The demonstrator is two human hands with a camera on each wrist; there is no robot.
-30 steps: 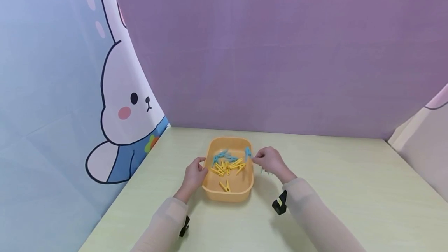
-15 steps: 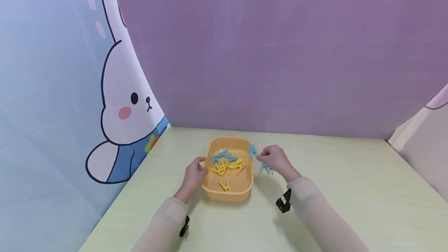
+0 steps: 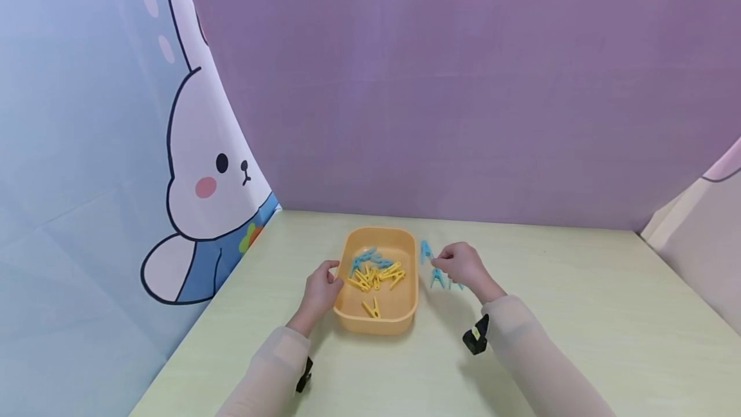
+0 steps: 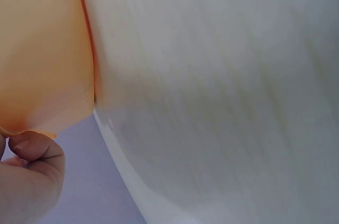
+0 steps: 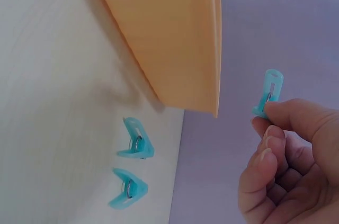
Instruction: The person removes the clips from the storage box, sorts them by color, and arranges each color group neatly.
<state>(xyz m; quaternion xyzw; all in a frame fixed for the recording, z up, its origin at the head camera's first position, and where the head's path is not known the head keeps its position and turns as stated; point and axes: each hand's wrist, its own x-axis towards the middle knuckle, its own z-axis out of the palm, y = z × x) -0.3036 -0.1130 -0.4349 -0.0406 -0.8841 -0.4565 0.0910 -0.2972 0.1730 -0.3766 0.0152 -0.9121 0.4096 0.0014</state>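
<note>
An orange plastic basin (image 3: 376, 325) stands on the table with several yellow clothespins (image 3: 370, 278) and several blue clothespins (image 3: 365, 256) inside. My left hand (image 3: 321, 288) grips the basin's left rim; the left wrist view shows the thumb (image 4: 33, 145) bent at that rim. Beyond the basin's right side, my right hand (image 3: 463, 264) pinches one blue clothespin (image 5: 269, 91) between thumb and forefinger, raised above the table. Below that hand, two more blue clothespins (image 5: 136, 139) lie on the table, close to each other.
The pale wooden table (image 3: 579, 314) reaches back to a purple cloth wall (image 3: 451, 82). A blue panel with a printed rabbit (image 3: 214, 172) rises along the left side. Each wrist wears a black camera (image 3: 476, 334).
My right hand has moved right with the pinched clothespin, from over the basin's right rim to outside it. The two table clothespins show more now. My left hand stays put.
</note>
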